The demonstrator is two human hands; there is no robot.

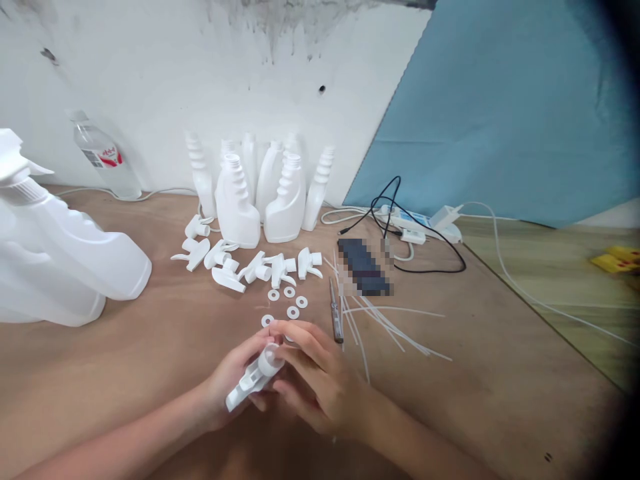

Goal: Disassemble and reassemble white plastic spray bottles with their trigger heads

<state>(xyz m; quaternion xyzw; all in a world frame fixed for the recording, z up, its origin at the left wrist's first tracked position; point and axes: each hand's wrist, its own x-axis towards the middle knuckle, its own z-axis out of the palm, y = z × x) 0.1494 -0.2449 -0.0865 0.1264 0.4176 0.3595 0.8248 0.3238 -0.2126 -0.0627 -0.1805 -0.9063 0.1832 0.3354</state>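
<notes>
A white trigger spray head (250,382) is held in my left hand (227,383), its round collar (271,359) tilted up toward me. My right hand (325,380) reaches over from the right with its fingers bent and apart, and one fingertip touches or nearly touches the collar rim. Whether anything sits inside the collar I cannot tell. Just beyond my hands lie several flat white ring washers (293,312), one partly covered by my fingers. Behind them several more spray heads (256,268) lie loose on the brown tabletop (165,353).
White bottles without heads (237,207) stand along the wall. Large spray bottles (95,247) are at left, near a clear water bottle (113,160). A screwdriver (336,313), thin white plastic tubes (395,327), a blurred dark object (365,267), a power strip (425,227) and cables lie right.
</notes>
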